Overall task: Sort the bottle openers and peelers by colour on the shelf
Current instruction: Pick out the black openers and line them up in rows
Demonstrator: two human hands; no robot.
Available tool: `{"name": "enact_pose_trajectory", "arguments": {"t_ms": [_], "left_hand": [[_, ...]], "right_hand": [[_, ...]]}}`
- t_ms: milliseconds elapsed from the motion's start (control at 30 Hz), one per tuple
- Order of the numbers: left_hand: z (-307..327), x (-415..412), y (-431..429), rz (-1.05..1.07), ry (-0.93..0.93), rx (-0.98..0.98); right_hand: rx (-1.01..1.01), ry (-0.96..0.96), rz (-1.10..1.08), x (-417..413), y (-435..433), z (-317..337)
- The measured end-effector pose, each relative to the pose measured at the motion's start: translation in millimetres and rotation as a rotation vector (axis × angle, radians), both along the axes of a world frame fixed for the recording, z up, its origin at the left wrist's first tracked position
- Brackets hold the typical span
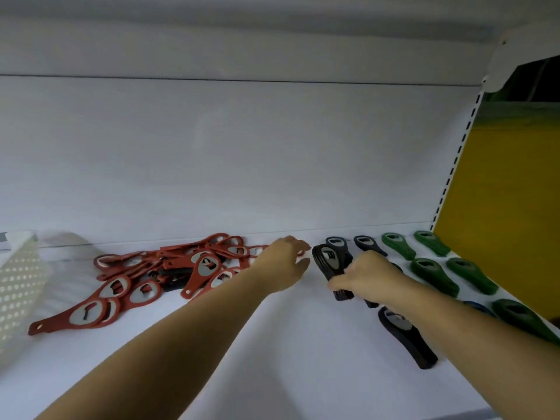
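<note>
A heap of red bottle openers (169,274) lies on the left of the white shelf (272,359). Black openers (406,338) lie in the middle right, and green openers (433,272) lie in rows at the far right. My right hand (368,275) grips a stack of black openers (328,263) by the handles, tilted up off the shelf. My left hand (285,262) reaches over the right edge of the red heap with its fingers spread and loosely bent. I cannot tell whether it touches a red opener beneath it.
A white perforated object (18,286) stands at the far left of the shelf. The shelf's back panel rises behind the openers. A slotted upright (454,165) and a yellow panel (497,192) bound the right side. A blue opener (477,306) peeks out beside my right forearm.
</note>
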State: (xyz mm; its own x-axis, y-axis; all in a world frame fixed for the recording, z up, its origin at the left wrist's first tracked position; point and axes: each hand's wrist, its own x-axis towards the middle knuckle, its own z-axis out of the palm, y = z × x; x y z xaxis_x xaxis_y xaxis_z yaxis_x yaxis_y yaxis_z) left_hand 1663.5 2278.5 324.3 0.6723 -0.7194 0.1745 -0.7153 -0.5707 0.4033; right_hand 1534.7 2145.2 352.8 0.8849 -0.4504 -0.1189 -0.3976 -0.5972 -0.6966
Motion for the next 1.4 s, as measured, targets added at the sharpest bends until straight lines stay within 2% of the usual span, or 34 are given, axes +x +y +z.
{"name": "enact_pose_trajectory", "arguments": {"t_ms": [67,100,167,300,467,667,867,1133,1400], "left_hand": [[-11,19,-6,0.025,-0.159,0.273],[-17,26,-3,0.032,-0.183,0.365],[-26,36,6,0.019,-0.173,0.414],[-24,38,31,0.021,-0.165,0.339],[-28,20,57,0.142,-0.243,0.326],[-30,9,64,0.155,-0.374,0.26],[-38,10,77,0.017,-0.335,0.071],[-30,-6,80,0.071,-0.251,0.144],[-29,-18,73,0.149,-0.104,0.155]], "right_hand": [[-0.054,0.063,-0.018,13,-2,-2],[-0.083,0.085,-0.015,20,-2,-3],[-0.145,0.115,-0.005,33,-2,-4],[-0.244,0.176,0.021,56,0,-6],[-0.323,0.217,0.001,86,-1,-10],[-0.481,0.269,-0.019,107,-8,-15],[-0.513,0.308,0.012,114,-9,-22],[-0.57,0.31,-0.004,118,-5,-22],[-0.619,0.167,-0.095,110,-1,-30]]}}
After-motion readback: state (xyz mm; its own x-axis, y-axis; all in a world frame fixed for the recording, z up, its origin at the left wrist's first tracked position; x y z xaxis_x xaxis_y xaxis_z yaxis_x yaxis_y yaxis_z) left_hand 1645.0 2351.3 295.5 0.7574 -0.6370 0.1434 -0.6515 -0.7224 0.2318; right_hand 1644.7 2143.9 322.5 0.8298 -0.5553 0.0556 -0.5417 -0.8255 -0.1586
